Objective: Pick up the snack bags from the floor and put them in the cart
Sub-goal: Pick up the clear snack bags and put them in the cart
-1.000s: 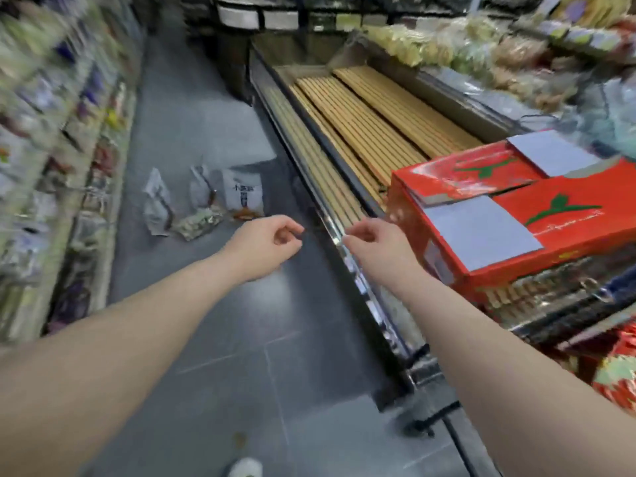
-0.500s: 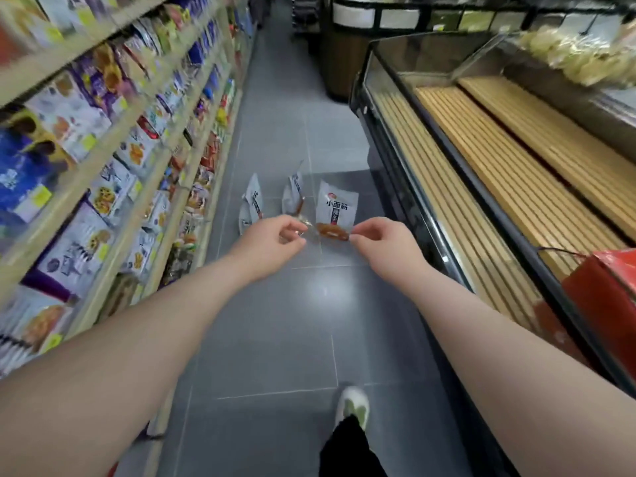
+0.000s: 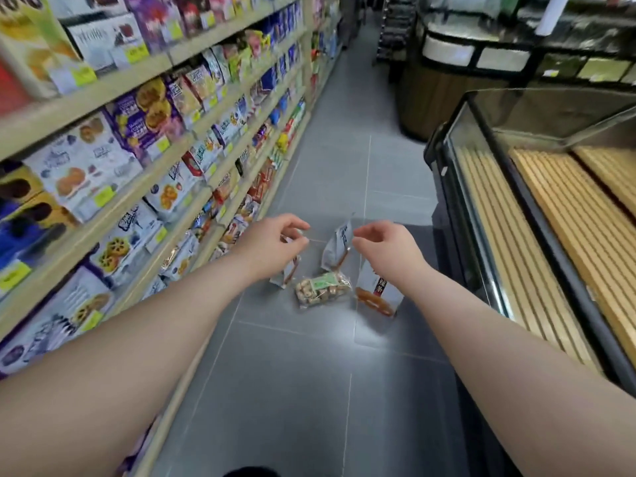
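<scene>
Several snack bags lie on the grey tiled floor ahead. A clear bag of round biscuits with a green label (image 3: 322,288) lies flat in the middle. A white bag (image 3: 336,246) stands behind it, another white bag (image 3: 286,274) stands to its left, and a white bag with brown pieces (image 3: 378,293) lies to its right. My left hand (image 3: 272,243) hovers above the left bag with loosely curled fingers, holding nothing. My right hand (image 3: 382,243) hangs over the right bag, fingers loosely curled and empty. The cart is out of view.
Wooden shelves (image 3: 144,173) full of biscuit boxes and packets line the left side. A glass-fronted display case (image 3: 481,215) with wooden slats runs along the right. The aisle floor (image 3: 347,173) continues ahead toward a dark counter (image 3: 457,77).
The view has swung left from the red boxes and display case to the aisle. Both hands have moved closer to the snack bags and now hover over them.
</scene>
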